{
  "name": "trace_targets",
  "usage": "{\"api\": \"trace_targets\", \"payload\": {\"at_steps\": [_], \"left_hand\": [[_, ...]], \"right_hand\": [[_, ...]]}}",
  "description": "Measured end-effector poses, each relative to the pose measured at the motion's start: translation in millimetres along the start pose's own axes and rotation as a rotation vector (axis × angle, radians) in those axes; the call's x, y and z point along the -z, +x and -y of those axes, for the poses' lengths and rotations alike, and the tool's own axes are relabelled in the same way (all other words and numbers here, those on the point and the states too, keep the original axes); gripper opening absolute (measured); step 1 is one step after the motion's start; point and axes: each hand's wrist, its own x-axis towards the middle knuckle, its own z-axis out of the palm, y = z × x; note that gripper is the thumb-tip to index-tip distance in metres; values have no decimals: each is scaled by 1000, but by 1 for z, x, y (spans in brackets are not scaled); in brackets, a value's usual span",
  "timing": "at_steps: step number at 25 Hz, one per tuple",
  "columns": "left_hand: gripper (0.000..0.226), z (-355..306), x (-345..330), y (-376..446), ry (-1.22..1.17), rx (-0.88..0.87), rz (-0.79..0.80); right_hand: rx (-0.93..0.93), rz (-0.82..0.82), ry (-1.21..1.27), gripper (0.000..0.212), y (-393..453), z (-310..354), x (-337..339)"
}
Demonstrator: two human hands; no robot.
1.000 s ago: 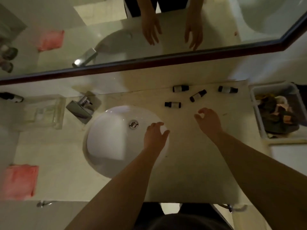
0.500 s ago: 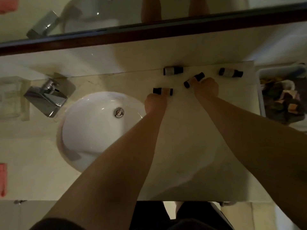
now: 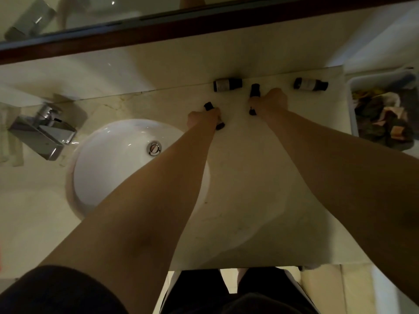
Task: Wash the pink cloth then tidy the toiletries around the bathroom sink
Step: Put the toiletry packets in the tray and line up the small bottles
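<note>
Gripping one dark bottle each, left hand (image 3: pixel 204 116) and right hand (image 3: pixel 271 100) stay closed; pale labels unreadable.

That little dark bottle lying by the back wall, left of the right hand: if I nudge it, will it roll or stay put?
The dark bottle looks round and lies on its side on the smooth countertop, so a sideways nudge would probably roll it. It is small, likely light. It lies close to the wall, which may stop it rolling backward.
</note>
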Motion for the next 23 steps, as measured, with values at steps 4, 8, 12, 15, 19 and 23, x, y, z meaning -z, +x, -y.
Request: {"api": "trace_targets", "payload": {"at_steps": [4,8,12,15,19,23], "left_hand": [[15,19,17,-3,63,-205,-37],[26,28,37,-8,86,-410,17],[30,35,44,-5,155,-560,65],[32,40,40,-2,242,-636,97],[34,44,37,-3,276,-642,130],[35,48,38,-2,314,-644,149]], "right_hand": [[-22,50,29,41,-12,-9,8],[131,125,192,25,-30,-22,4],[261,211,175,33,-48,-26,-11],[399,162,65,30,-57,-24,-22],[454,204,-24,27,-64,-33,-31],[432,232,-5,28,-63,-38,-31]]}}
